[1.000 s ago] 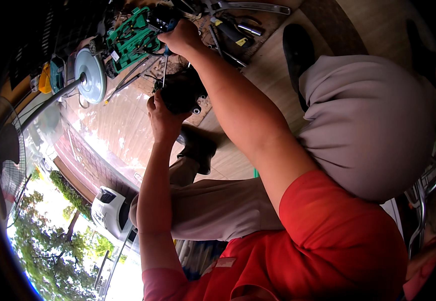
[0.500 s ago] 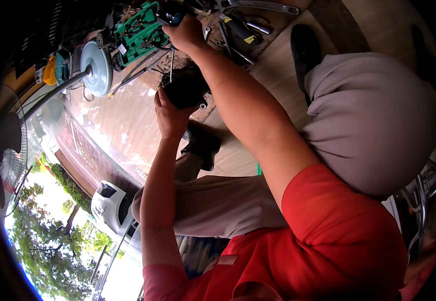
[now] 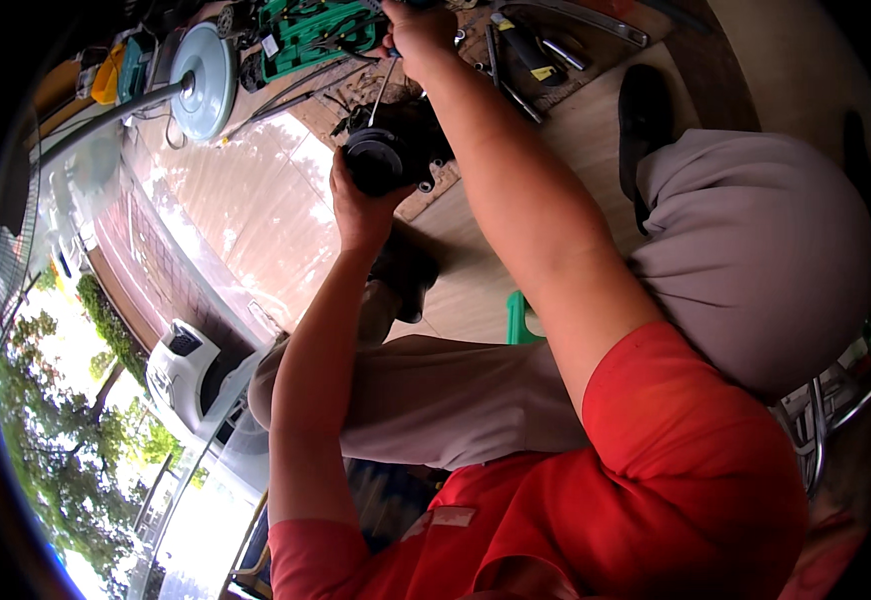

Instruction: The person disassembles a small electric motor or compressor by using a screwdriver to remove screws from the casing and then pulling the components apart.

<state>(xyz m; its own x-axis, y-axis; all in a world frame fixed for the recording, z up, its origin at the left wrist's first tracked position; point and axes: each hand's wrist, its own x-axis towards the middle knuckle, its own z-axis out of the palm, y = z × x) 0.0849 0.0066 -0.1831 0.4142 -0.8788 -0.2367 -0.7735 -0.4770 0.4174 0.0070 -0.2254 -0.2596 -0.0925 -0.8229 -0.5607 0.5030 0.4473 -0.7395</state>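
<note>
My left hand [image 3: 360, 210] is closed around the lower side of a black round-faced machine part [image 3: 375, 160], tilted so its ringed circular face shows. Above it, near the top edge, my right hand [image 3: 420, 42] grips a dark tool with a long thin metal shaft [image 3: 383, 92]. The shaft slants down to the upper edge of the black part; whether its tip touches is hard to see. Most of the tool's body lies hidden by my fingers and the picture's edge.
A green tool case [image 3: 320, 35] lies open at the far side, beside a pale round stand base [image 3: 205, 85]. Loose hand tools, including a black-and-yellow one [image 3: 530, 50], lie on a mat. A green plastic stool [image 3: 518, 320] shows by my leg. Glass stands at left.
The whole view has shifted, and the floor items appear higher. The black part has turned so its round face shows. My right hand, still on the tool, sits nearer the top edge.
</note>
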